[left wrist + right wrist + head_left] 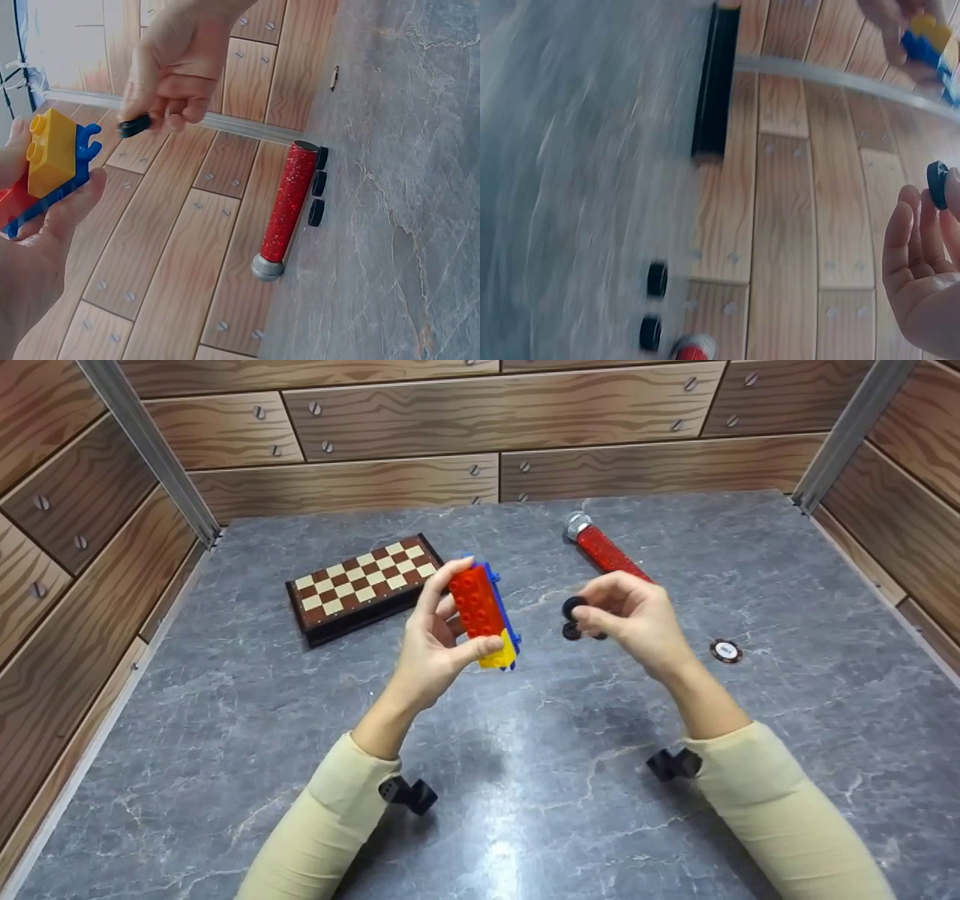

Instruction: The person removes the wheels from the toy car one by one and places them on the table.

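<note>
My left hand (431,652) grips a toy brick vehicle above the table, thumb on its near end. The vehicle has a red brick (477,604) and a yellow brick (54,154) on a blue base (56,199) with wheel clips along the side. To the right of it, my right hand (637,619) pinches a small black toy wheel (574,607) between thumb and finger. That wheel (135,125) is apart from the blue clips. Loose black wheels (572,631) lie on the table below the right hand; three show in the left wrist view.
A folded chessboard box (367,581) lies at the back left. Behind the right hand is a red glittery microphone (607,549). A poker chip (726,650) lies to the right. Wood-patterned walls (495,416) enclose the grey marbled table (570,810).
</note>
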Action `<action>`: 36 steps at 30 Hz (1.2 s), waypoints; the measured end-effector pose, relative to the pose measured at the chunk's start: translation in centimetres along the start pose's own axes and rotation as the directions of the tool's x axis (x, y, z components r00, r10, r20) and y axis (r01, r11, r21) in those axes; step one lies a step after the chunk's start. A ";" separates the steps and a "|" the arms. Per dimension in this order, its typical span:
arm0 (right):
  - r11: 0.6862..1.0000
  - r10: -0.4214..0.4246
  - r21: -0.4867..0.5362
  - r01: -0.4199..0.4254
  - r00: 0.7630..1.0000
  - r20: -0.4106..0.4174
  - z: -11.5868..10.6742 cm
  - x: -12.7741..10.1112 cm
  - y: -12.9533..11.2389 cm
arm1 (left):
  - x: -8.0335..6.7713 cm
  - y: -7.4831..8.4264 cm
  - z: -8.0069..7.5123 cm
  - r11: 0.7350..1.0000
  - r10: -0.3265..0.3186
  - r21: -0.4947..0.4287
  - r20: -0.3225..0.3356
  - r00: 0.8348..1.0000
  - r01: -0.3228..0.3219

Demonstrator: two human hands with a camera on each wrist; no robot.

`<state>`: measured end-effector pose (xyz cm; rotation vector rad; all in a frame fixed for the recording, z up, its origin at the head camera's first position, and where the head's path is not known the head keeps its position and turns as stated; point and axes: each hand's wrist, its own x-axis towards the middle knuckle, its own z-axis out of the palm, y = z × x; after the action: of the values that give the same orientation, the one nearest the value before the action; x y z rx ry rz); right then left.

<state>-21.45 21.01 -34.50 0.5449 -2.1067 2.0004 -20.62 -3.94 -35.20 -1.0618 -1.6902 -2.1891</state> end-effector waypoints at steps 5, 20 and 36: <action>0.998 0.051 -0.025 -0.052 0.998 -0.034 -2.3 0.3 0.9 | -0.1 0.0 0.0 1.000 -0.017 -0.009 0.017 1.000 0.018; 0.881 0.342 -0.274 -0.385 0.920 -0.190 -9.2 0.2 4.5 | 0.1 0.2 -0.7 0.980 -0.195 -0.038 -0.014 0.981 0.194; 0.623 0.623 -0.485 -0.614 0.764 -0.168 -11.5 1.0 6.0 | -0.2 0.3 -0.5 0.960 -0.280 -0.019 -0.034 0.959 0.279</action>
<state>-25.97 32.40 -38.81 -0.3282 -2.9731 1.5118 -20.52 -4.56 -35.20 -0.8217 -1.9128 -2.3728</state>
